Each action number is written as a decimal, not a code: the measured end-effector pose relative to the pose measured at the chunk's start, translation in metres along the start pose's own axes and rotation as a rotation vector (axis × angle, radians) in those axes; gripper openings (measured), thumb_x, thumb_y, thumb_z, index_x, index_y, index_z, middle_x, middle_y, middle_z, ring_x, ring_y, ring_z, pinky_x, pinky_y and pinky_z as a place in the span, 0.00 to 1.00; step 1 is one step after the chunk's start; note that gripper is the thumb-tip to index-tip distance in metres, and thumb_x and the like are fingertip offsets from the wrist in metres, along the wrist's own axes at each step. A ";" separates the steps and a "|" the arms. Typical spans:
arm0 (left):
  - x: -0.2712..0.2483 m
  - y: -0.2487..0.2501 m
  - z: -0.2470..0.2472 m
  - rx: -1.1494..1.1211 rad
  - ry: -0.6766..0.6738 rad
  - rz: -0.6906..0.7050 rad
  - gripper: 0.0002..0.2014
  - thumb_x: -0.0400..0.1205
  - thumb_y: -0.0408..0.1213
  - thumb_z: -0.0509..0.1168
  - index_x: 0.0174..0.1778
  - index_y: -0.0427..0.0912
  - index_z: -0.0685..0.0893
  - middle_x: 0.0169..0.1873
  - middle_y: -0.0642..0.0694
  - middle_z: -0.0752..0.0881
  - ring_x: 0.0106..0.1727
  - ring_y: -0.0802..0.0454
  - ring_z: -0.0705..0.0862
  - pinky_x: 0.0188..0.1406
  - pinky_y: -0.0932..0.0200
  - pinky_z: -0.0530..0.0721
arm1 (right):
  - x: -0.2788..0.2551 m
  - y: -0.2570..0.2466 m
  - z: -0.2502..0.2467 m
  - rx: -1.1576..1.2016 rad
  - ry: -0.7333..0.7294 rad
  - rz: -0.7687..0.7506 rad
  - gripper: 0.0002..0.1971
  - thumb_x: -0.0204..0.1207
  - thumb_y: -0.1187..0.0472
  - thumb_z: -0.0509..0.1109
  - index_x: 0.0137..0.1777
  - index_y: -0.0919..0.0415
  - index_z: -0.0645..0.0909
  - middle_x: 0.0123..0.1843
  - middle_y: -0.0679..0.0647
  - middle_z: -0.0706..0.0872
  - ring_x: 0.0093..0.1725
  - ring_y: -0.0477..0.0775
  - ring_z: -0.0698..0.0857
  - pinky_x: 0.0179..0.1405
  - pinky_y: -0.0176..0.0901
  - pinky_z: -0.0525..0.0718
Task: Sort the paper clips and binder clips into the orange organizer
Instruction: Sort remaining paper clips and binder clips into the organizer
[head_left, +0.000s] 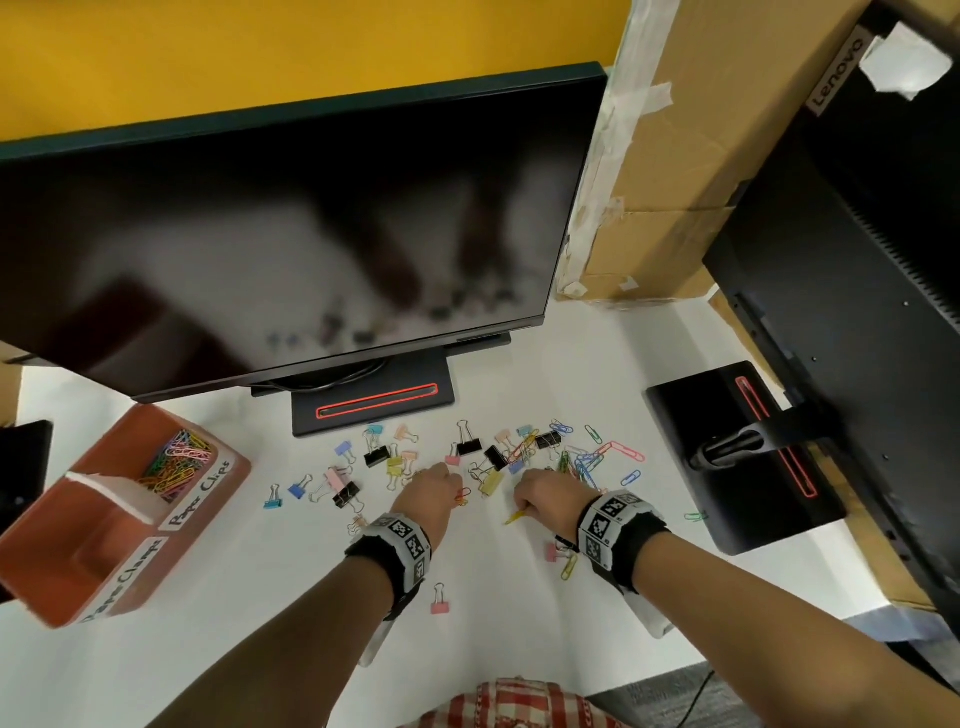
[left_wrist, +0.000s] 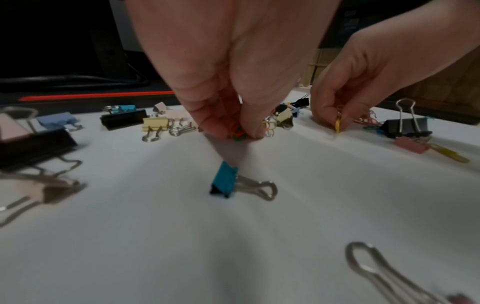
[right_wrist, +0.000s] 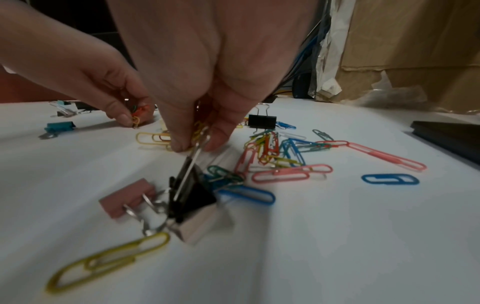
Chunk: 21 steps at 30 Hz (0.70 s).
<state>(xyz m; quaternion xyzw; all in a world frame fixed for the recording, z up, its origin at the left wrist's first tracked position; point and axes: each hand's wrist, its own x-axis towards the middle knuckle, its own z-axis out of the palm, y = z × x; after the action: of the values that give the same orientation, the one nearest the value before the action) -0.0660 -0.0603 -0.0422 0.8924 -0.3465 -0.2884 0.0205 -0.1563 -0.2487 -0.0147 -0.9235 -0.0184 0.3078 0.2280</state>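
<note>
Head: hovering over scattered clips (head_left: 498, 457) on the table (head_left: 260, 623), orange organizer (head_left: 119, 514) well left. Left wrist: left hand (left_wrist: 228, 82) pinching small paper clips (left_wrist: 239, 131). Right wrist: right hand (right_wrist: 207, 82) pinching yellow paper clip (right_wrist: 198, 128).

Both forearms reach forward over the table, wrists close together, each wrist wearing a black band with coded markers. The left hand (head_left: 430, 493) is angled fingers-down, thumb and fingers (left_wrist: 215, 123) pinched together on a small bunch of orange and green paper clips (left_wrist: 239, 131) at the surface. The right hand (head_left: 545, 496) is likewise pointed down, fingertips (right_wrist: 179, 144) bunched, pinching yellow paper clips (left_wrist: 337, 123). Knuckles of both hands face up.
</note>
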 end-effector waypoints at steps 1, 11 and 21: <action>0.000 0.000 -0.001 -0.018 0.001 -0.008 0.13 0.83 0.27 0.57 0.63 0.38 0.77 0.61 0.41 0.76 0.59 0.44 0.79 0.58 0.56 0.78 | -0.001 -0.001 0.000 0.019 0.003 0.013 0.09 0.79 0.68 0.61 0.52 0.67 0.81 0.57 0.64 0.82 0.56 0.63 0.81 0.55 0.48 0.77; -0.065 -0.040 -0.054 -0.532 0.352 -0.210 0.04 0.82 0.33 0.61 0.45 0.38 0.81 0.41 0.44 0.81 0.42 0.49 0.78 0.44 0.62 0.73 | 0.029 -0.084 -0.030 0.164 0.115 -0.126 0.08 0.78 0.67 0.63 0.52 0.64 0.82 0.55 0.62 0.86 0.58 0.61 0.83 0.57 0.42 0.76; -0.150 -0.217 -0.133 -0.597 0.557 -0.700 0.13 0.77 0.37 0.69 0.56 0.38 0.81 0.48 0.41 0.87 0.52 0.43 0.85 0.52 0.56 0.78 | 0.155 -0.290 -0.063 0.195 0.249 -0.371 0.10 0.71 0.70 0.67 0.49 0.59 0.82 0.50 0.61 0.85 0.48 0.62 0.85 0.52 0.51 0.85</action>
<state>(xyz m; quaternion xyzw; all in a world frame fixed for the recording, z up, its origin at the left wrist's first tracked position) 0.0471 0.1777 0.0926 0.9526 0.0873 -0.1166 0.2672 0.0364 0.0125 0.0688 -0.9088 -0.1296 0.1450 0.3692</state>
